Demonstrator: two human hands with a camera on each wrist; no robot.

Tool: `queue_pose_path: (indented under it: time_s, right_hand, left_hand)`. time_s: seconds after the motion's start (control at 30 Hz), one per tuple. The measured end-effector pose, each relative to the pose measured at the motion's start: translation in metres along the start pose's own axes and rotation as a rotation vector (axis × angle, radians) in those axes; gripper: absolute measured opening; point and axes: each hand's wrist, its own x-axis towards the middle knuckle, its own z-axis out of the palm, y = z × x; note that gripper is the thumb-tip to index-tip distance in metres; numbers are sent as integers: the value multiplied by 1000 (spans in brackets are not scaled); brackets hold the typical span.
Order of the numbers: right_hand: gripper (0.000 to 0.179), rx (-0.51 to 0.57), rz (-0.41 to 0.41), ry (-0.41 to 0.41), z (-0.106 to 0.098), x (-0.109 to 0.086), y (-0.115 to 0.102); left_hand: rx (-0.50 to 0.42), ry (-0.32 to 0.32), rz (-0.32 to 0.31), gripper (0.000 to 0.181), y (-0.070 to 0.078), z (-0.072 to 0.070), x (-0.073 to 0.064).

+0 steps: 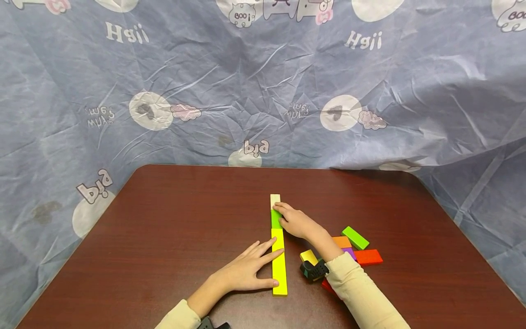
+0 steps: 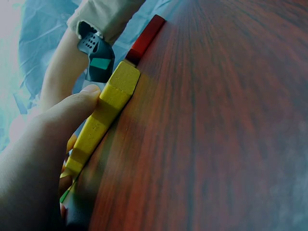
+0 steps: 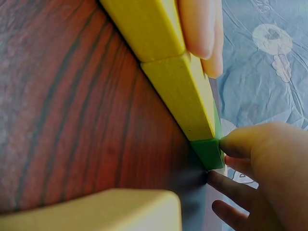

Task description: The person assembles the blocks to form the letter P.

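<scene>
A straight row of blocks runs away from me: two yellow blocks [image 1: 278, 266] nearest, then a green block [image 1: 276, 220], then a cream-white block [image 1: 275, 199] at the far end. My left hand [image 1: 240, 273] lies along the row's left side with fingers spread. Its thumb and fingertips touch the yellow blocks; the left wrist view shows the thumb against a yellow block [image 2: 103, 113]. At the far end, my right hand [image 1: 299, 222] pinches the green block [image 3: 208, 153], thumb at its right side and fingertips over the joint with the cream-white block.
Right of the row, partly under the right forearm, lie loose blocks: a green block [image 1: 355, 237], a red block [image 1: 368, 257], an orange block [image 1: 342, 242], a purple block [image 1: 350, 252] and a yellow block [image 1: 308, 257]. A patterned grey-blue cloth [image 1: 230, 91] hangs behind the brown table [image 1: 185, 205].
</scene>
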Motion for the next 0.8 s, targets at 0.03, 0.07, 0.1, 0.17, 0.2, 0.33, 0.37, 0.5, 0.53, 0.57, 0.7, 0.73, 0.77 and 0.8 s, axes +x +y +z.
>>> queue_pose_path:
  time_s: [0.03,0.07,0.1,0.17,0.2,0.33,0.37,0.5,0.53,0.57,0.7,0.73,0.77,0.8]
  right_hand:
    - [46,0,1,0,0,0,0]
    - [46,4,3,0,0,0,0]
    - [46,9,3,0,-1,0,0]
    - [46,19,1,3,-1,-2,-1]
    - [46,22,-1,7,-2,-3,-1]
    - [45,27,-20,62,-4,-10,-5]
    - [44,26,-28,82,-5,-13,-6]
    - [41,28,-28,157,-12,-27,-9]
    - [41,31,-24,171,-15,-31,-10]
    - [41,32,-21,182,-18,-36,-10]
    - [40,15,-1,215,-25,-55,-6]
    - [40,8,6,220,-26,-60,-5]
    - [40,0,12,224,-26,-65,-5]
    - [39,-10,17,224,-24,-70,-4]
  left_hand:
    - [1,2,3,69,0,0,0]
    - [1,4,4,69,0,0,0]
    - [0,4,5,69,0,1,0]
    - [2,7,10,69,0,1,0]
    - [3,8,12,69,0,1,0]
    - [7,8,19,70,0,1,0]
    - [7,9,19,70,0,1,0]
    - [-4,8,15,69,1,1,-1]
    - [-7,8,13,69,1,0,-1]
    - [-7,8,11,69,2,1,-2]
    - [-9,9,11,69,1,1,-1]
    - [-9,10,10,70,1,1,-1]
    - [-11,9,9,70,1,1,0]
    - [-13,8,8,70,1,0,0]
